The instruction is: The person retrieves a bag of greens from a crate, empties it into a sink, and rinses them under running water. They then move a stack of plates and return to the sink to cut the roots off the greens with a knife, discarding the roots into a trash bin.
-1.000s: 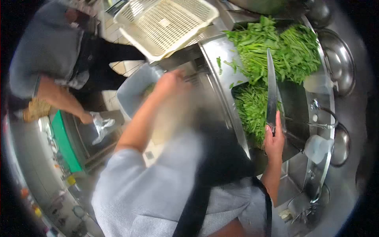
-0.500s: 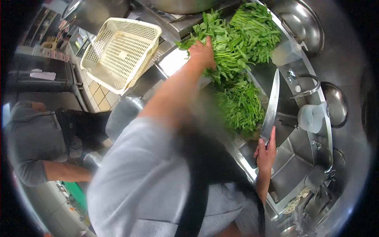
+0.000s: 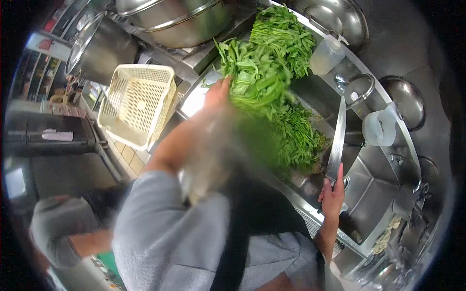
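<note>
The right hand [image 3: 333, 198] is closed around the handle of a long knife [image 3: 338, 138], thumb on the near side; the bare blade is directed away from the body, tip toward the faucet [image 3: 361, 89], and is seen over the sink [image 3: 371, 194] area. The left hand [image 3: 217, 96] is closed on the near edge of the middle bunch of leafy greens [image 3: 252, 80], its fingers partly hidden by the leaves, so the full extent of the grip cannot be told. This bunch, slightly blurred, lies between two others: the upper bunch [image 3: 286, 41] touches it on the far side, and the lower bunch [image 3: 297, 138] adjoins it on the side nearer the body, beside the knife. A translucent container [image 3: 327, 56] sits just beside the upper bunch; a white plastic container [image 3: 379, 127] is at the sink rim, near the faucet. Two round steel vessels, the upper pan [image 3: 335, 22] and the lower pan [image 3: 403, 101], are located beyond the rim. To the left of the greens, well apart from the knife, is a perforated cream basket [image 3: 138, 104]. Behind it are a tall steel pot [image 3: 104, 48] and a wide steel pot [image 3: 182, 22]. A co-worker in a grey top [image 3: 65, 228] is positioned at the lower left, one forearm extended toward the wearer's side.
</note>
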The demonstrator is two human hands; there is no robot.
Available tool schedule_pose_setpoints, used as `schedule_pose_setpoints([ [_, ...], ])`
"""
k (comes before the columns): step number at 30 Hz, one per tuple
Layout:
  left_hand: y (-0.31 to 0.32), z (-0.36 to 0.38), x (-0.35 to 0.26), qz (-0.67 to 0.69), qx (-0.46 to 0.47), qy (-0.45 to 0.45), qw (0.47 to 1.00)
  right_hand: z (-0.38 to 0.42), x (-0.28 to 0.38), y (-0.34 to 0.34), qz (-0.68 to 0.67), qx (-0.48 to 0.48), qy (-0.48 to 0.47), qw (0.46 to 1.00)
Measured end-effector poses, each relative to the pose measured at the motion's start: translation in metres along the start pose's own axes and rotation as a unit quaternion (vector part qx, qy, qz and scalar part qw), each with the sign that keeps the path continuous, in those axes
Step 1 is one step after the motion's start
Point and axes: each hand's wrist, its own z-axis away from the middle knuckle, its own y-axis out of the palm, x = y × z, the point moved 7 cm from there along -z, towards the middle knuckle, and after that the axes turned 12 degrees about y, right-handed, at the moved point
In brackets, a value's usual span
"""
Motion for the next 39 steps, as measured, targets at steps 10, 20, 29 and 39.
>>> schedule_pose_setpoints([
  [10,0.004,-0.152,0.009,-0.232,0.112,0.351,0.900,0.051,-0.004,0.036,-0.040,-0.117,0.046,0.991],
  [20,0.039,-0.213,0.013,-0.314,0.146,0.301,0.888,0.099,-0.030,0.051,-0.049,-0.186,0.092,0.977],
  [29,0.017,-0.165,0.007,-0.295,0.133,0.229,0.918,0.072,-0.013,0.044,-0.027,-0.152,0.068,0.986],
  [39,0.027,-0.085,-0.142,0.043,0.015,0.348,0.936,0.048,-0.028,-0.004,-0.022,-0.119,0.105,0.987],
])
